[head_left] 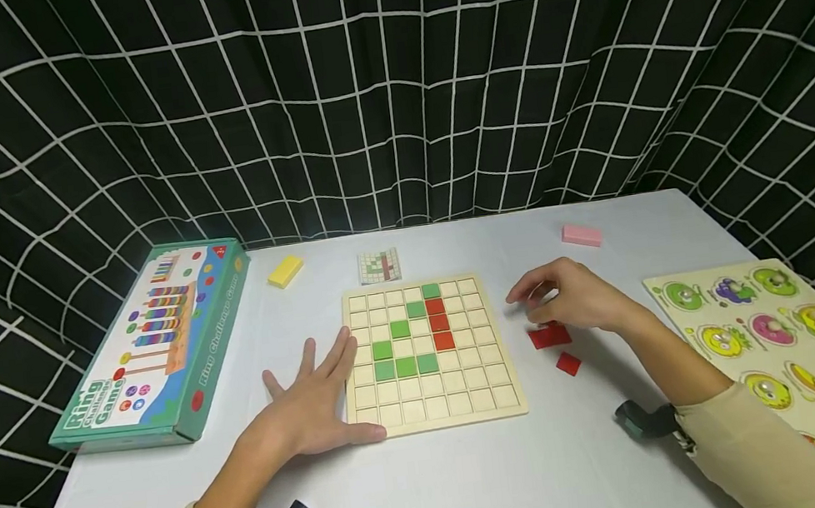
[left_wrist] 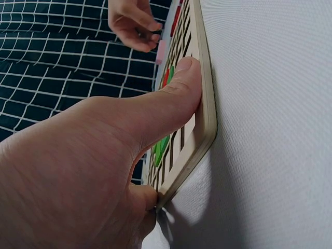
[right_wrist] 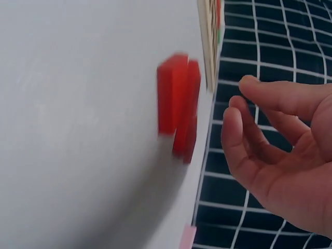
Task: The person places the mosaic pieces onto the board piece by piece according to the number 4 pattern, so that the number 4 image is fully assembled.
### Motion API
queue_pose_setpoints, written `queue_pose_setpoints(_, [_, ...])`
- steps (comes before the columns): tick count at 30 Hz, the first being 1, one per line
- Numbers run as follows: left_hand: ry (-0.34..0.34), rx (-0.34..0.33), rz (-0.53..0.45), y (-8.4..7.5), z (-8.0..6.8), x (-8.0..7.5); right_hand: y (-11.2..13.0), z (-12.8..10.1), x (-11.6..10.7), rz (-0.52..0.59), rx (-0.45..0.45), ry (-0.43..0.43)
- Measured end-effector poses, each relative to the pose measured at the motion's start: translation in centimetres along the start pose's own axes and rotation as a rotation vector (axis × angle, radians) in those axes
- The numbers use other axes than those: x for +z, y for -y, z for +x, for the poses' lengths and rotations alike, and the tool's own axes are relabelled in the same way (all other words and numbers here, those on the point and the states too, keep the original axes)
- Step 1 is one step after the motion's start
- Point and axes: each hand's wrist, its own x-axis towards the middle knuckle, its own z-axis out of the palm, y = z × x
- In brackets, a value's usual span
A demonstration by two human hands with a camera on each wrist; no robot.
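Observation:
A wooden grid board (head_left: 434,409) lies on the table, with green tiles (head_left: 406,366) set in a stepped shape and 3 red tiles (head_left: 438,322) in a column. My left hand (head_left: 314,411) rests against its left side, fingers spread; the thumb (left_wrist: 179,85) lies over the board's near edge in the left wrist view. Right of the board, my right hand (head_left: 574,295) hovers with bent fingers, thumb and fingertips apart and nothing between them. Beneath it lie loose red tiles (head_left: 550,337), and a single red tile (head_left: 568,364) sits closer to me.
Behind the board is a small pattern card (head_left: 379,266), between a yellow block (head_left: 284,271) and a pink block (head_left: 581,235). A ring game box (head_left: 153,341) stands at the left. On the right lies a fruit picture board (head_left: 747,358). A black grid curtain (head_left: 390,105) hangs behind.

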Motion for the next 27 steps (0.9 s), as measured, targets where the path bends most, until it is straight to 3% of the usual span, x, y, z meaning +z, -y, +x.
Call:
queue_pose_setpoints(13, [-0.007,0.0,0.002,0.2,0.1,0.2,-1.7,-0.6,-1.2,-0.024,0.128,-0.007])
queue_pose_setpoints(27, [-0.011,0.008,-0.006,0.0,0.0,0.0,-2.5,-0.1,-0.9,-0.053,0.168,0.015])
